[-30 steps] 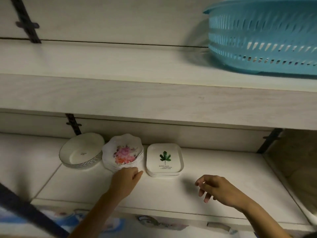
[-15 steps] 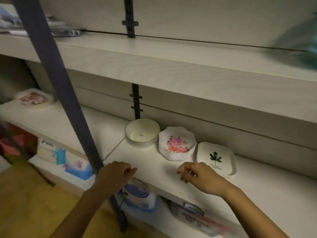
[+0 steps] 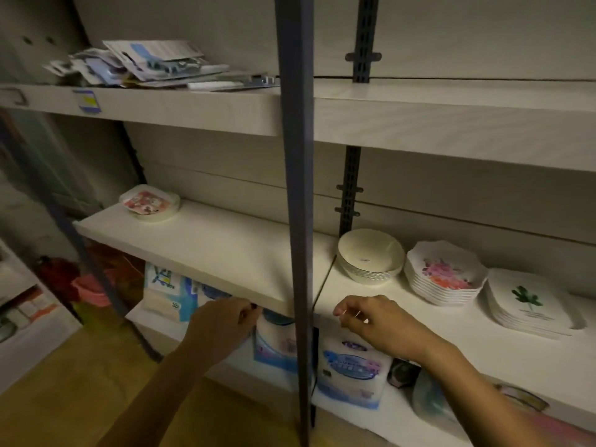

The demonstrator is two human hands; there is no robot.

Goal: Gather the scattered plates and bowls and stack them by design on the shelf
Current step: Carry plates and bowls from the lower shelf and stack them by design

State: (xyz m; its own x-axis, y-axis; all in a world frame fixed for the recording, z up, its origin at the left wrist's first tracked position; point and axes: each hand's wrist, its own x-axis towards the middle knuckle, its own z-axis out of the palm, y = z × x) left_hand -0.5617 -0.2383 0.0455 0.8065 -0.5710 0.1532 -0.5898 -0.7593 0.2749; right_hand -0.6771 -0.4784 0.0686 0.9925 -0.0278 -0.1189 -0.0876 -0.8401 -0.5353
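Observation:
On the middle shelf [image 3: 206,250] at the right stand a plain white bowl [image 3: 371,254], a stack of scalloped plates with a pink flower [image 3: 446,274] and a stack of square plates with a green leaf [image 3: 529,301], side by side. Far left on the same shelf lies a lone square plate with a red and pink picture [image 3: 149,202]. My left hand [image 3: 222,324] hovers at the shelf's front edge, fingers loosely curled, holding nothing. My right hand [image 3: 374,321] hangs over the shelf in front of the bowl, fingers loosely curled and empty.
A dark metal upright [image 3: 298,221] runs down the middle of the view between my hands. Packets and papers [image 3: 151,64] are piled on the upper shelf. Packaged goods [image 3: 350,369] fill the lower shelf. Wooden floor [image 3: 64,398] lies at the lower left.
The view has swung left, bringing the lone pictured plate and the left shelf bay into sight. Both hands have drawn back from the stacks to the shelf's front edge.

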